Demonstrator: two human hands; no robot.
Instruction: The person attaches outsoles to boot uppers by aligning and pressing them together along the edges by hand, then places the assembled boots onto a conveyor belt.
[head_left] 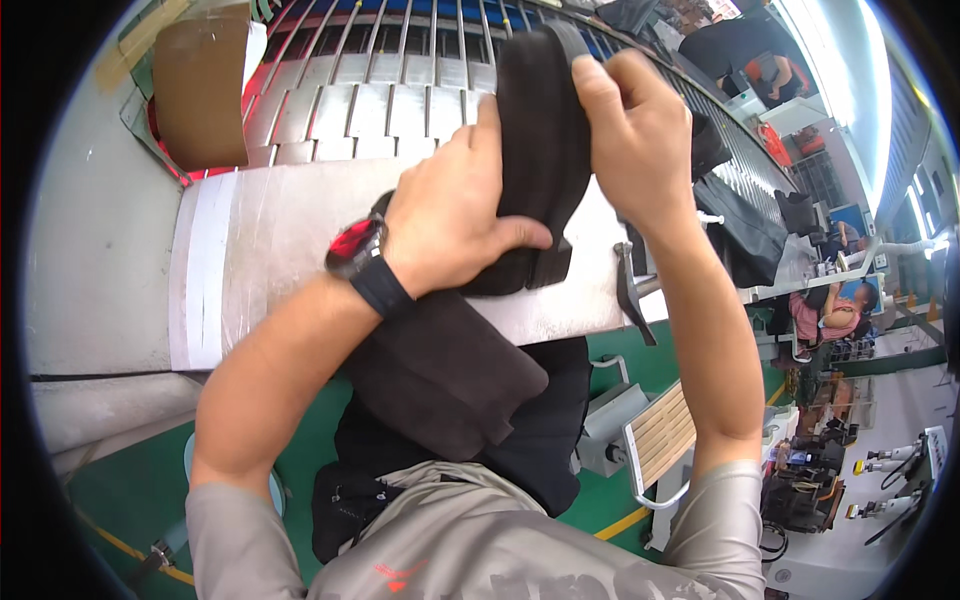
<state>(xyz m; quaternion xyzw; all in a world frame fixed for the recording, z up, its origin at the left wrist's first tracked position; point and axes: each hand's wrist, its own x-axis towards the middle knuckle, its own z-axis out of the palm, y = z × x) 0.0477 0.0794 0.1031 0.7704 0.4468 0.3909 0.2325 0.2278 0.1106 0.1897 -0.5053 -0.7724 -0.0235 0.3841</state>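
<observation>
A long, curved black piece (540,130), like a stitched fabric or leather upper part, stands raised over the pale work surface; its exact kind I cannot tell. My right hand (640,140) pinches its upper right edge between thumb and bent fingers. At its lower left, my left hand (450,210) grips it, thumb across the front and fingers along the left edge. Beneath my left wrist, several dark brown-black flat pieces (450,375) hang over the table's front edge above my lap. More black material (500,275) lies just under the held piece.
Behind the pale table (280,250) runs a slatted metal conveyor (370,105). A brown cardboard piece (200,90) stands at the far left. A metal tool or lever (630,285) is by my right forearm. Black pieces (745,230) lie farther right; other people (825,315) sit beyond.
</observation>
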